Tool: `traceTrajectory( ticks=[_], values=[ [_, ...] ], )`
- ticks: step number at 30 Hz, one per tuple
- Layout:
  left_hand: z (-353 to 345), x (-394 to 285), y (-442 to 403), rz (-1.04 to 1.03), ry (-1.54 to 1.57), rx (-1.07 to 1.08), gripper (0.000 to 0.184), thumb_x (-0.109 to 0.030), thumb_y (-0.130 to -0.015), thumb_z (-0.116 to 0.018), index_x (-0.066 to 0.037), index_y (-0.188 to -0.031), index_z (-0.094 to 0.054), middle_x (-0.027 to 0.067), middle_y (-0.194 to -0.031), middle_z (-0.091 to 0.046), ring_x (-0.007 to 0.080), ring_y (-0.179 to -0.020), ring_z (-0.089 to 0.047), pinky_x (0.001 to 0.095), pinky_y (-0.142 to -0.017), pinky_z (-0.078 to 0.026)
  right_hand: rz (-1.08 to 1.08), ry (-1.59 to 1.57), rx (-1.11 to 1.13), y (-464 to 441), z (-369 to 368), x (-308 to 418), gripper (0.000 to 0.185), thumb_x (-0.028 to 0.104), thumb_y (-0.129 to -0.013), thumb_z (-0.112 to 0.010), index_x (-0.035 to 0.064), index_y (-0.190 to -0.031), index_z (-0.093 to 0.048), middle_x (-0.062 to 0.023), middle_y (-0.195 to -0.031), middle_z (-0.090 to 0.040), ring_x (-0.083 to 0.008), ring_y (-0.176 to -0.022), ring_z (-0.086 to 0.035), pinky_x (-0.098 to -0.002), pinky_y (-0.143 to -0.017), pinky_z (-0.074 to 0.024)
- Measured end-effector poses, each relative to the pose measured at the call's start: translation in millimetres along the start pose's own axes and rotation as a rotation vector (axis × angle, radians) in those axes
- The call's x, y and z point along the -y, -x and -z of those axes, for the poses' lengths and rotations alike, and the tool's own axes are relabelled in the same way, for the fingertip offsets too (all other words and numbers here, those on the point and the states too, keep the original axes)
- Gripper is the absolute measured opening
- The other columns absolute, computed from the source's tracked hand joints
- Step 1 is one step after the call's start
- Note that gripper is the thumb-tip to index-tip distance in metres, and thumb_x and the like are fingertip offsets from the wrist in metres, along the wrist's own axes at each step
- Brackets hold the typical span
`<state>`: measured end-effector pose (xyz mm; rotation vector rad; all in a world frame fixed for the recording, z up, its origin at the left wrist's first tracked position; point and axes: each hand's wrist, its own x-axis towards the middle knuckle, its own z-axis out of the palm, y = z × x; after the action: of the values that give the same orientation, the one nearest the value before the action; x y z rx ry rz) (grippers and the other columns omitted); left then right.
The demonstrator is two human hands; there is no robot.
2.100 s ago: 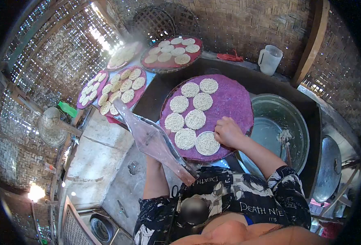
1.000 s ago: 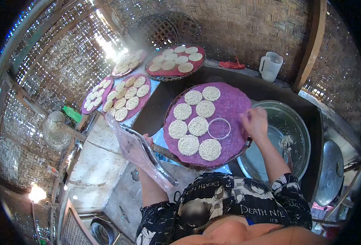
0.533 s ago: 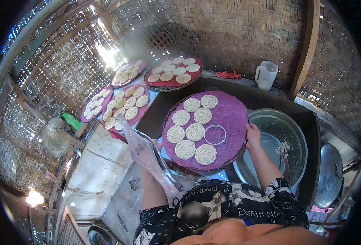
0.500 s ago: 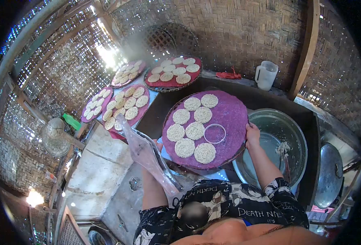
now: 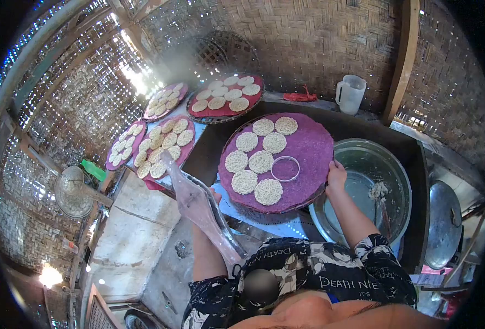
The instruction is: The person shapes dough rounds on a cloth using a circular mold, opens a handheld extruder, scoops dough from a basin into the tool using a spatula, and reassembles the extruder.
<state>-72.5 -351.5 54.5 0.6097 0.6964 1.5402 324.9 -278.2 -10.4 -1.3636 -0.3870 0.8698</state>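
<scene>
A round tray covered with purple cloth (image 5: 308,142) bears several pale noodle-like discs (image 5: 260,162) on its left part. Beside them on the cloth lies a thin white ring (image 5: 285,169). My right hand (image 5: 336,176) grips the tray's right rim, fingers under the edge. My left hand (image 5: 215,196) is mostly hidden behind a long, pale wooden press-like tool (image 5: 194,205) at the tray's left; only some fingertips show, and what they hold cannot be made out.
A large green basin (image 5: 357,148) with dough remains and a stick stands at right. More trays of discs (image 5: 225,112) stand at back left. A plastic jug (image 5: 351,94) and red bag (image 5: 300,96) sit on the back ledge. A metal lid (image 5: 441,225) lies far right.
The white ring was around a disc at first, then came to lie on bare cloth. My right hand moved from it to the tray's right rim. The tray has turned slightly.
</scene>
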Motion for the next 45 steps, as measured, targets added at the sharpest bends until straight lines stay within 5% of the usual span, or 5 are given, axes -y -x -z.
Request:
traceTrajectory(
  ticks=[9,18,28,39,45],
  values=[
    [-184.7,49.9,6.5,-0.862,-1.624,0.365,0.016,-0.021,-0.065,-0.064,-0.009,-0.074,-0.058,0.0102,-0.067,-0.057,0.0296,-0.062,-0.056,0.0382,-0.064,-0.044,1.081,0.284,0.546,112.7,-18.4,169.0,0.050,0.024,-0.083,-0.055,-0.0042,-0.122,-0.042,-0.0204,-0.105,-0.047,-0.0289,-0.095,-0.049,-0.0355,-0.083,-0.0394],
    [-262.6,108.7,-1.9,-0.952,-1.384,0.899,0.011,-0.018,-0.061,-0.060,-0.008,-0.064,-0.055,0.0090,-0.060,-0.057,0.0258,-0.059,-0.057,0.0360,-0.059,-0.041,1.670,0.762,0.306,171.0,36.2,188.2,0.037,0.012,-0.068,-0.059,-0.0001,-0.101,-0.051,-0.0183,-0.095,-0.051,-0.0332,-0.089,-0.049,-0.0412,-0.081,-0.0348],
    [-261.3,121.9,-4.2,-0.985,-1.489,0.964,0.022,-0.019,-0.057,-0.065,-0.006,-0.073,-0.057,0.0122,-0.071,-0.060,0.0299,-0.065,-0.058,0.0368,-0.070,-0.043,0.686,0.638,0.541,131.9,146.3,268.7,0.032,0.002,-0.072,-0.054,0.0064,-0.097,-0.035,-0.0040,-0.072,-0.046,-0.0112,-0.060,-0.049,-0.0258,-0.045,-0.0416],
    [-295.6,146.6,-19.1,-0.117,0.277,1.150,0.035,0.003,-0.071,-0.064,-0.008,-0.103,-0.053,0.0038,-0.106,-0.047,0.0273,-0.112,-0.045,0.0358,-0.076,-0.052,0.458,-0.612,0.410,114.9,134.6,190.6,0.026,0.008,-0.079,-0.061,0.0115,-0.099,-0.046,-0.0052,-0.092,-0.054,-0.0127,-0.079,-0.054,-0.0241,-0.063,-0.0450],
    [-271.8,111.0,-12.0,-0.419,0.086,0.947,0.024,-0.007,-0.076,-0.066,-0.014,-0.096,-0.055,-0.0034,-0.095,-0.049,0.0201,-0.102,-0.045,0.0518,-0.090,-0.041,0.237,1.655,-0.093,31.7,186.9,102.8,0.040,0.025,-0.072,-0.067,0.0021,-0.103,-0.057,-0.0154,-0.107,-0.056,-0.0268,-0.099,-0.055,-0.0365,-0.082,-0.0455]
  ],
)
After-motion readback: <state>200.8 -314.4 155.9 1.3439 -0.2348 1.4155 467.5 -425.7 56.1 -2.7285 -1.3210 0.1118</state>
